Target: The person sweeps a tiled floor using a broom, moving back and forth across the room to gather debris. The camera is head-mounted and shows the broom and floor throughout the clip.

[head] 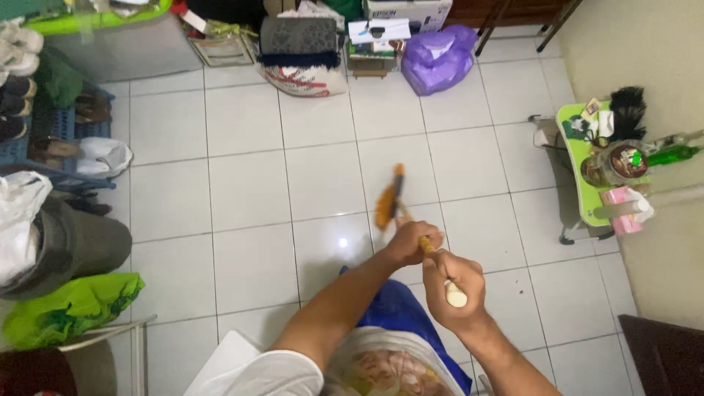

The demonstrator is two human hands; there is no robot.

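Note:
Both my hands grip the pale wooden handle of a broom (389, 198), whose orange bristle head rests on the white tiled floor (242, 183) in front of me. My left hand (412, 242) holds the handle lower down, closer to the bristles. My right hand (452, 282) is clenched around the handle's upper end, near my body. The handle between the two hands is mostly hidden by my fingers.
A purple plastic bag (438, 59), a sack (304, 77) and boxes line the far wall. A shoe rack (44, 139) and a green bag (70, 308) stand on the left. A small green table (598, 158) with bottles stands at the right wall.

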